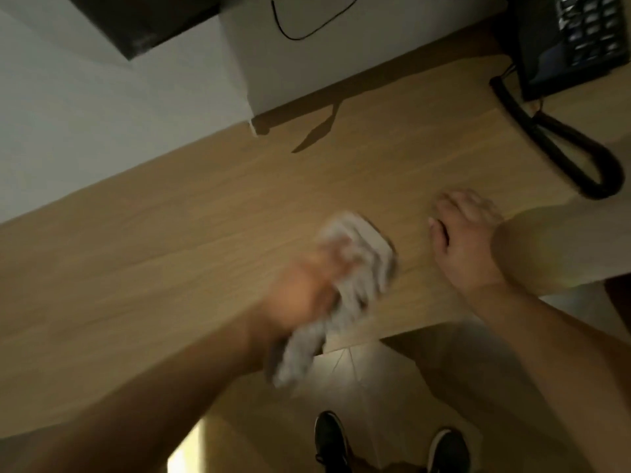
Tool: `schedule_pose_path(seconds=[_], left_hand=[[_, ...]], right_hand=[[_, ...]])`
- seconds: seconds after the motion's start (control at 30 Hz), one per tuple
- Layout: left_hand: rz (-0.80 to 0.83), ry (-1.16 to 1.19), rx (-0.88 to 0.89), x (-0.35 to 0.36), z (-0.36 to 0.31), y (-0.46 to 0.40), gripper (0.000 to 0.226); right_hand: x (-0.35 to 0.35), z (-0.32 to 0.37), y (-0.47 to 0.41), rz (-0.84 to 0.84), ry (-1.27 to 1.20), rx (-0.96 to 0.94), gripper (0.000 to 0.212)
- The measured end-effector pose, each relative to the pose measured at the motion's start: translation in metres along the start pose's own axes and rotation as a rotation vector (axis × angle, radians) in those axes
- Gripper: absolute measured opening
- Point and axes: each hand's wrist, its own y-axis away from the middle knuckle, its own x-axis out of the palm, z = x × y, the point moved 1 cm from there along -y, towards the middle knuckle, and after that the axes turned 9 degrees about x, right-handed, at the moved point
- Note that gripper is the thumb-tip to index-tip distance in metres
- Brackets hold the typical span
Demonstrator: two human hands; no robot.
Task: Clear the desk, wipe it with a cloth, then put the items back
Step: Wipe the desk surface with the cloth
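My left hand [304,288] grips a crumpled white cloth [358,261] and presses it on the wooden desk [170,240] near the front edge; the hand and cloth are blurred by motion. Part of the cloth hangs down past the desk's edge. To its right, my right hand [461,240] rests flat on the desk with fingers spread, holding nothing.
A black desk phone [566,39] with a coiled cord [560,141] sits at the back right corner. A dark monitor corner [136,22] and a thin black cable [297,32] show against the white wall. My shoes [389,445] stand on the floor below the desk.
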Motion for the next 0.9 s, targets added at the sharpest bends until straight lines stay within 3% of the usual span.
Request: schedule_pose_path(seconds=[0.07,0.13,0.27,0.4,0.5,0.6,0.73,0.83,0.9], left_hand=[[-0.158,-0.135,-0.346,-0.029,0.048,-0.03,0.045],[-0.283,-0.166,-0.527,-0.048,0.081,-0.06,0.051],[-0.327,-0.158,-0.585,-0.037,0.073,-0.094,0.05],[-0.071,0.081,-0.188,0.008,-0.001,-0.057,0.059],[0.139,0.137,0.109,0.038,-0.057,-0.013,0.048],[0.222,0.121,0.337,0.023,-0.031,-0.005,0.047],[-0.089,-0.092,-0.199,-0.044,0.075,-0.04,0.043],[-0.328,-0.069,-0.637,-0.07,0.133,-0.097,0.054],[-0.446,-0.091,-0.791,-0.066,0.141,-0.143,0.051]], right_hand=[[0.006,-0.005,0.0,-0.053,-0.011,-0.033,0.036],[0.007,-0.009,-0.001,-0.074,-0.023,-0.055,0.034],[0.005,-0.005,-0.001,-0.051,-0.022,-0.044,0.034],[-0.001,-0.002,0.001,0.028,-0.029,-0.011,0.038],[-0.006,0.001,0.0,0.035,0.021,-0.008,0.038],[-0.009,0.003,0.0,0.029,0.047,-0.005,0.039],[-0.008,0.002,0.001,0.021,0.04,-0.007,0.037],[-0.007,0.001,0.001,0.03,0.052,-0.003,0.039],[-0.007,0.0,0.001,0.045,0.055,0.009,0.04]])
